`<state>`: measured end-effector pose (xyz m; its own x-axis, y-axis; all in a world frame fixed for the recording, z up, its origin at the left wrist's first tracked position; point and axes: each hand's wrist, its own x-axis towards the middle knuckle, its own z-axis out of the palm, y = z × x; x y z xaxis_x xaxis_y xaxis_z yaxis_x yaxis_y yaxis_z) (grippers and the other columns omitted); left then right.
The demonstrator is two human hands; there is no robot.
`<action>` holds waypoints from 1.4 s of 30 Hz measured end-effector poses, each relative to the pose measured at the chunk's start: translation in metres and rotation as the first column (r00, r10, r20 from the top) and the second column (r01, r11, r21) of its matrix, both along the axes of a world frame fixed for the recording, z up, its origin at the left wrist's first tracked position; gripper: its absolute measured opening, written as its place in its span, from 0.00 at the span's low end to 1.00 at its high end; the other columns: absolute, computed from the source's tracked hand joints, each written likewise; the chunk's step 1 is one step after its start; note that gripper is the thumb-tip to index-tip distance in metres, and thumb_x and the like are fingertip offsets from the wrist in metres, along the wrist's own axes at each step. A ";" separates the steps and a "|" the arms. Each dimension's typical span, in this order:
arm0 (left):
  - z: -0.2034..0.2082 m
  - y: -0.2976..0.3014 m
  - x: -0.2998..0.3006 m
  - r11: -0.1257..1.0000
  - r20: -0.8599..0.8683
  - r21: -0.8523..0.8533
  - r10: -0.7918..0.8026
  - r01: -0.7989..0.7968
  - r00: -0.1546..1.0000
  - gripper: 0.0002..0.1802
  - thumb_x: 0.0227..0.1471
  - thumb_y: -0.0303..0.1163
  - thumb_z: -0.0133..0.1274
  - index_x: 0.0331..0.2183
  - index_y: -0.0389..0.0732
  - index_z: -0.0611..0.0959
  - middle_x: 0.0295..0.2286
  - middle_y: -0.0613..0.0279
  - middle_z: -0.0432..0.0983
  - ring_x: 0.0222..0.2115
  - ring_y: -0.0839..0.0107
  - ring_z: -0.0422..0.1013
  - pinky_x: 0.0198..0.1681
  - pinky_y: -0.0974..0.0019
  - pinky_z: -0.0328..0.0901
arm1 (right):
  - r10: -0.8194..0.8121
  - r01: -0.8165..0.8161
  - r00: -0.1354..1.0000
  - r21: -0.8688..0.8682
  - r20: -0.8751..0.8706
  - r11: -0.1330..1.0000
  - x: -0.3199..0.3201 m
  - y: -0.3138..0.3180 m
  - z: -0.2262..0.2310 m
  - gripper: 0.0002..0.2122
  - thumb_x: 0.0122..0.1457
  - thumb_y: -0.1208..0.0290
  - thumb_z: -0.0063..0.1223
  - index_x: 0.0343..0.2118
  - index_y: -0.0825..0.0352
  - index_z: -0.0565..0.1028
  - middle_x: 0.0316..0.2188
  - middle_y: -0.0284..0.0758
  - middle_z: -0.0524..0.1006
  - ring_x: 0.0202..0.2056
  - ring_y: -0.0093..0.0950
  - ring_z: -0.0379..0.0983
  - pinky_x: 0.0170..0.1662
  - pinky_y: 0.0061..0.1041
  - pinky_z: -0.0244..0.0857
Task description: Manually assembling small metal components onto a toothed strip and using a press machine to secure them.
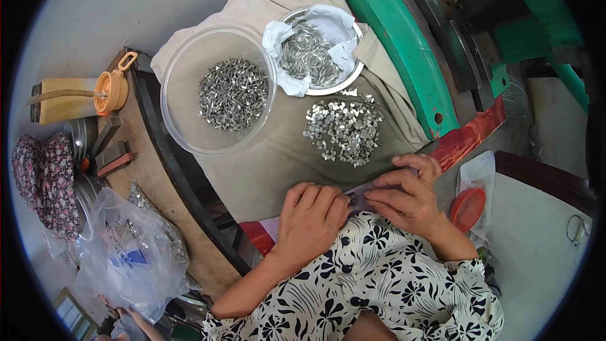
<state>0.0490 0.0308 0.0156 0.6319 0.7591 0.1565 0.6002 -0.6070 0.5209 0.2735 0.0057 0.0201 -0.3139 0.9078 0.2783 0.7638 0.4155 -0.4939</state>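
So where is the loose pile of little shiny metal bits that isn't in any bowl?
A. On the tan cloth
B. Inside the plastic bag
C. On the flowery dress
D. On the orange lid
A: the loose pile of metal bits lies straight on the tan cloth, just beyond the left hand and right hand, beside the clear plastic bowl.

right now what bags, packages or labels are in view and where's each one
clear plastic bag: lower left, crumpled, blue-and-white label, holds small metal pieces
white plastic liner: crumpled inside the round metal bowl, top centre
white bag: right, behind an orange lid
No screens or signs.
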 end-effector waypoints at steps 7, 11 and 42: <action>0.001 -0.005 -0.021 0.983 0.108 -0.135 0.140 -0.125 0.984 0.22 0.36 0.32 0.70 0.36 0.42 0.79 0.36 0.63 0.73 0.37 0.60 0.71 0.42 0.59 0.62 | 0.106 -0.109 0.987 0.012 0.119 0.994 -0.006 -0.003 -0.005 0.12 0.38 0.63 0.68 0.31 0.45 0.84 0.38 0.19 0.77 0.51 0.34 0.64 0.53 0.42 0.47; 0.002 -0.012 -0.033 0.963 0.097 -0.198 0.206 -0.184 0.974 0.19 0.40 0.32 0.67 0.37 0.43 0.80 0.37 0.63 0.74 0.37 0.61 0.71 0.43 0.59 0.62 | 0.092 -0.096 0.990 0.036 0.105 0.995 -0.008 -0.001 0.000 0.12 0.39 0.62 0.68 0.31 0.45 0.84 0.39 0.18 0.77 0.52 0.33 0.63 0.54 0.42 0.46; 0.001 -0.017 -0.049 0.952 0.130 -0.212 0.253 -0.223 0.959 0.17 0.40 0.30 0.66 0.36 0.43 0.82 0.35 0.64 0.74 0.36 0.62 0.71 0.41 0.61 0.62 | 0.168 -0.249 0.910 0.175 0.380 0.952 -0.035 0.004 0.018 0.08 0.51 0.63 0.55 0.33 0.51 0.83 0.38 0.19 0.78 0.51 0.25 0.70 0.65 0.41 0.33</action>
<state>-0.0003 0.0134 0.0163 0.4090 0.9096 0.0729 0.6177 -0.3347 0.7116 0.2386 0.0095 0.0382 -0.6041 0.7412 0.2927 0.7555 0.6496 -0.0855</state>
